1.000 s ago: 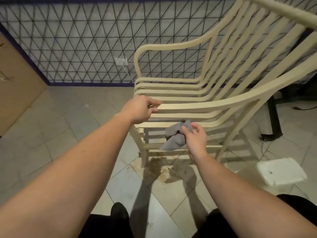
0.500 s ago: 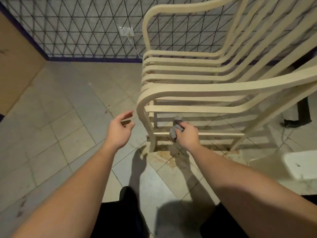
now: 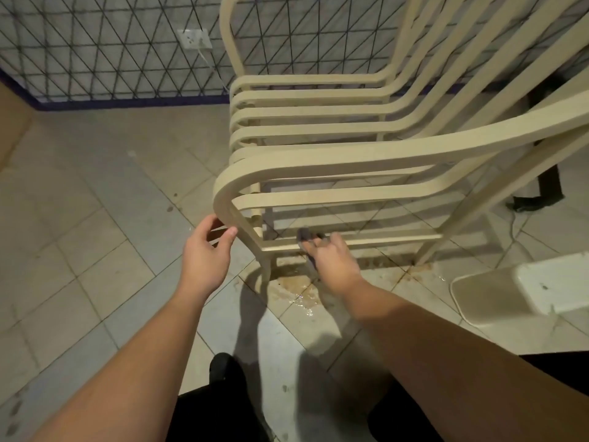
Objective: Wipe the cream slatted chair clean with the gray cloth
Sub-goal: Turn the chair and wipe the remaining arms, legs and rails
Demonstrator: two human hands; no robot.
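The right hand point(image 3: 331, 260) keeps a clenched grip on the gray cloth point(image 3: 303, 235), pressed to the low rail point(image 3: 366, 242) of the cream chair point(image 3: 334, 161) at centre frame. At nine o'clock from it, the left hand point(image 3: 205, 253) is released, fingers beside the front leg point(image 3: 255, 247). The rail-wiping step seems underway; next, steadying the leg and sliding the cloth toward three o'clock looks sensible.

The scene is dim and warm-toned, lit from above and behind the person, so dark arm shadows fall forward on the tiled floor point(image 3: 95, 250) toward the cream slatted chair point(image 3: 350, 157). A wet patch point(image 3: 299, 295) below the chair's leg gives small glints of glare. The wide lens bows the triangle-patterned wall point(image 3: 111, 52) and slats near the edges. Detail is soft and slightly smeared throughout.
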